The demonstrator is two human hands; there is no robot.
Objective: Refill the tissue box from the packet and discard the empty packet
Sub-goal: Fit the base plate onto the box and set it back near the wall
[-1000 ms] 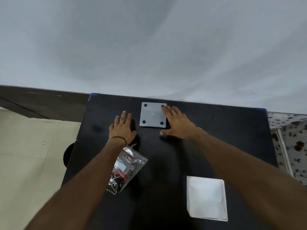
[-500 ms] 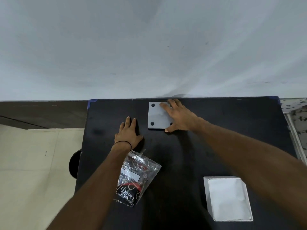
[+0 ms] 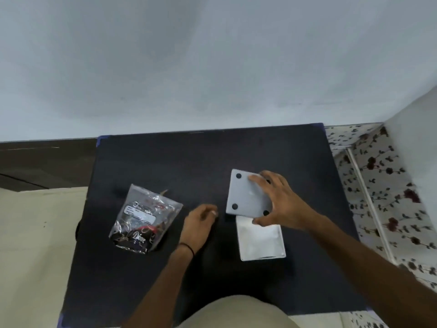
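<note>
A white tissue box (image 3: pixel 261 241) stands open on the black table (image 3: pixel 165 162), white tissues filling it. My right hand (image 3: pixel 279 202) grips a grey square lid (image 3: pixel 246 197) with black round feet at its corners, holding it tilted just above the box's far edge. My left hand (image 3: pixel 201 223) hovers left of the box with its fingers loosely curled and nothing in it. A crumpled clear packet (image 3: pixel 144 218) with dark print lies on the table's left side, apart from both hands.
A pale wall rises right behind the table's far edge. Cream floor (image 3: pixel 30 245) lies to the left, and a flowered cloth (image 3: pixel 387 192) to the right. My beige-clad lap (image 3: pixel 236 313) sits at the near edge.
My right hand picked the grey lid up from the far middle of the table and carried it nearer, over the white box. My left hand lifted off the table and came closer.
</note>
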